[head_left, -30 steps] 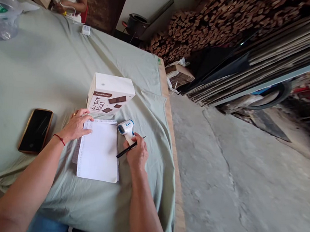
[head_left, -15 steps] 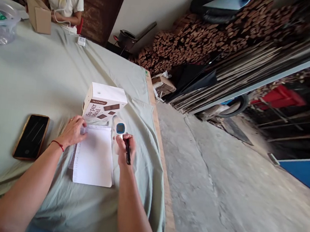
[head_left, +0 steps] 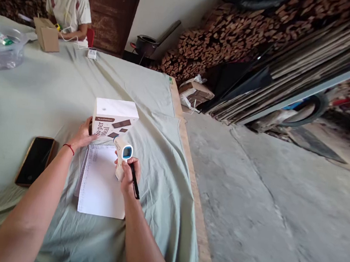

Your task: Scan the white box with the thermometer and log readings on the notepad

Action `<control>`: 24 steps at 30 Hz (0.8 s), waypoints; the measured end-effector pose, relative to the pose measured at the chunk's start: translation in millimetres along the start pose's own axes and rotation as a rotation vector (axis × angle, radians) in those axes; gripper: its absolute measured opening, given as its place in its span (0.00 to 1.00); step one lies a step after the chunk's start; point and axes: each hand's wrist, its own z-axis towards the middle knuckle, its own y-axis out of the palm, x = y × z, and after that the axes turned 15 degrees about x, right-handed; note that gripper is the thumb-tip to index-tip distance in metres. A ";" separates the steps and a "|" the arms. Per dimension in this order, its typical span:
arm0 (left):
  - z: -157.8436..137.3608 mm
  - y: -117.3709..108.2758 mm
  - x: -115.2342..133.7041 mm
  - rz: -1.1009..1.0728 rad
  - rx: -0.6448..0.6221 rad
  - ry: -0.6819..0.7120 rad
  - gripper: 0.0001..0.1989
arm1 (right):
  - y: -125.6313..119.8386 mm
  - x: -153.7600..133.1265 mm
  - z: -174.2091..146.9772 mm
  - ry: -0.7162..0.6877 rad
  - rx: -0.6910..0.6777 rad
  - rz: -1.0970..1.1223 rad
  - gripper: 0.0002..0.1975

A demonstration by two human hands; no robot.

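Note:
My left hand [head_left: 83, 134] grips the lower left edge of a white "Super Meal" box [head_left: 117, 109], thumb at its front and fingers partly hidden behind its side. In my right hand [head_left: 129, 175] is a white handheld infrared thermometer [head_left: 119, 145], its nose close to the box's front and its blue-rimmed screen facing me. A black pen [head_left: 134, 181] is tucked in the same hand, slanting down across it. Below both hands lies an open spiral notebook [head_left: 101, 194] with a blank page. The box stands upright just beyond the notebook's top edge.
A phone [head_left: 35, 161] lies left of my left forearm on the green tablecloth [head_left: 58, 83]. At the far side a person [head_left: 70, 15] sits behind a cardboard box [head_left: 46, 35]. A clear plastic tub [head_left: 6, 53] and a small white box [head_left: 92, 53] stand there too. The table's wooden edge [head_left: 193, 174] borders the right.
My left hand has gone from the notebook's top corner to the box's left side. My right hand has brought the thermometer left, over the notebook and nearer the box. The view has shifted slightly.

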 end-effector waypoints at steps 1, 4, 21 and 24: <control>-2.4 0.0 0.8 -0.045 0.009 0.004 0.42 | -0.2 0.7 1.0 -0.005 0.000 0.003 0.21; -13.6 -1.8 8.0 -0.078 0.071 -0.007 0.33 | 0.5 1.4 3.6 -0.036 -0.026 0.013 0.22; -13.5 -5.2 20.1 0.067 -0.063 0.120 0.30 | 10.6 -2.0 11.6 -0.093 -0.114 -0.029 0.22; -12.7 -5.1 20.9 0.062 -0.069 0.124 0.30 | 12.0 -1.7 10.4 -0.089 -0.117 -0.020 0.23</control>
